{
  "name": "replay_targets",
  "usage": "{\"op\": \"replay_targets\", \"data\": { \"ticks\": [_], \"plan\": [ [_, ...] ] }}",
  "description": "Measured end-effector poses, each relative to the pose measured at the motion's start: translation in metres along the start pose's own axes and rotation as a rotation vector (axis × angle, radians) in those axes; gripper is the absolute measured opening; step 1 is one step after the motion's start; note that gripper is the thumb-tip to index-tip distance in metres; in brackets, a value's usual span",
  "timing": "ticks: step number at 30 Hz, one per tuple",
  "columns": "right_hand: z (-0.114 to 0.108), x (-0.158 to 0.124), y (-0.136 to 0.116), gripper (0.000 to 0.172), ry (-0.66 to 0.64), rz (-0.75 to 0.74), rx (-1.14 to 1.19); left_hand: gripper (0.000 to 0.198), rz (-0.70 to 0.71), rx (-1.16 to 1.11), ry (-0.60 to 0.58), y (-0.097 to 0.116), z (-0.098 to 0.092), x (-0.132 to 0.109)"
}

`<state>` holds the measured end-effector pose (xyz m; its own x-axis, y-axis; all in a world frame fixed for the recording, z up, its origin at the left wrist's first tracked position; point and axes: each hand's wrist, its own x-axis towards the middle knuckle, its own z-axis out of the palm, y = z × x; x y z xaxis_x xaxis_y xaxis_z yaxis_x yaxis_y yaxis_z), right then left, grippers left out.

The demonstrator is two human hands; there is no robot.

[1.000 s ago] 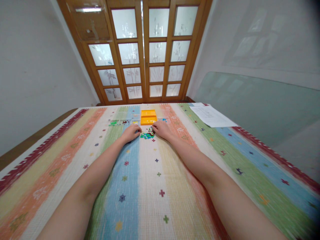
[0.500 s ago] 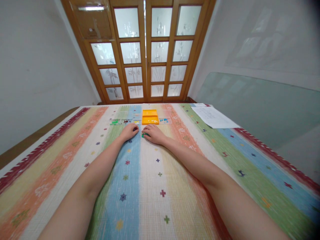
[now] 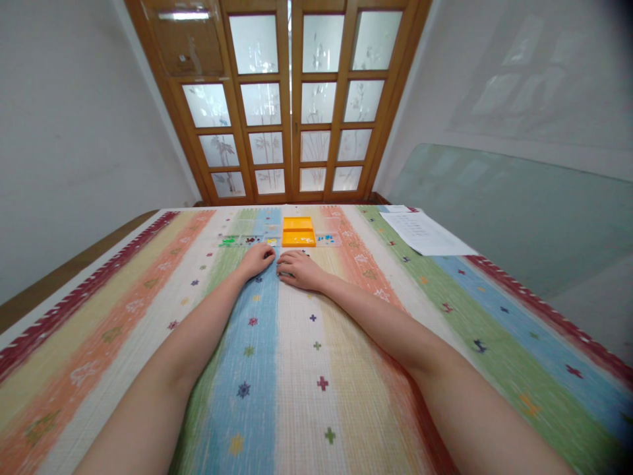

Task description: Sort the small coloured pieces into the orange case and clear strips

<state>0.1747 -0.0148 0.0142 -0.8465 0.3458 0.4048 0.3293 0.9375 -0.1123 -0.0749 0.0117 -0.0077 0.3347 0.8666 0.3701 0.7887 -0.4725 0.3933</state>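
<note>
My left hand (image 3: pixel 257 258) rests on the striped cloth (image 3: pixel 297 369) with its fingers curled under; what they hold, if anything, is hidden. My right hand (image 3: pixel 298 268) lies flat beside it, fingers stretched toward the left hand and almost touching it. It covers the spot where small coloured pieces lay, and these are now hidden. Just beyond both hands stands an orange two-part tray (image 3: pixel 298 232).
Clear compartment boxes with small coloured pieces flank the tray, one on the left (image 3: pixel 237 241) and one on the right (image 3: pixel 326 238). A printed sheet of paper (image 3: pixel 420 231) lies at the far right. Wooden glazed doors (image 3: pixel 291 99) stand behind the table.
My right hand slid left over the pile of small coloured pieces, which is now covered. My left hand barely moved.
</note>
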Motion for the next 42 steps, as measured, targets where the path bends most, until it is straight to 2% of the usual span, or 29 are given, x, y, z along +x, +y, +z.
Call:
{"op": "replay_targets", "data": {
  "ticks": [16,20,24,29,38,42],
  "plan": [
    [0.004,0.003,-0.001,0.015,-0.003,-0.023,0.083,0.016,0.002,-0.043,0.022,-0.002,0.002,0.000],
    [0.002,0.000,0.010,0.013,0.085,0.151,0.146,0.016,-0.001,-0.046,0.016,-0.004,0.002,0.000],
    [-0.002,-0.006,0.035,0.012,0.243,0.454,0.189,0.017,-0.014,-0.022,0.002,-0.005,0.002,0.000],
    [-0.005,-0.015,0.065,0.018,0.395,0.674,0.207,0.019,0.002,-0.006,0.000,-0.007,0.003,0.000],
    [0.011,-0.018,0.100,0.022,0.646,0.856,0.515,0.018,0.003,0.017,0.000,-0.005,0.002,0.000],
    [0.018,-0.015,0.107,0.037,0.686,0.863,0.745,0.018,-0.006,0.033,-0.006,-0.004,0.001,-0.001]
  ]
}}
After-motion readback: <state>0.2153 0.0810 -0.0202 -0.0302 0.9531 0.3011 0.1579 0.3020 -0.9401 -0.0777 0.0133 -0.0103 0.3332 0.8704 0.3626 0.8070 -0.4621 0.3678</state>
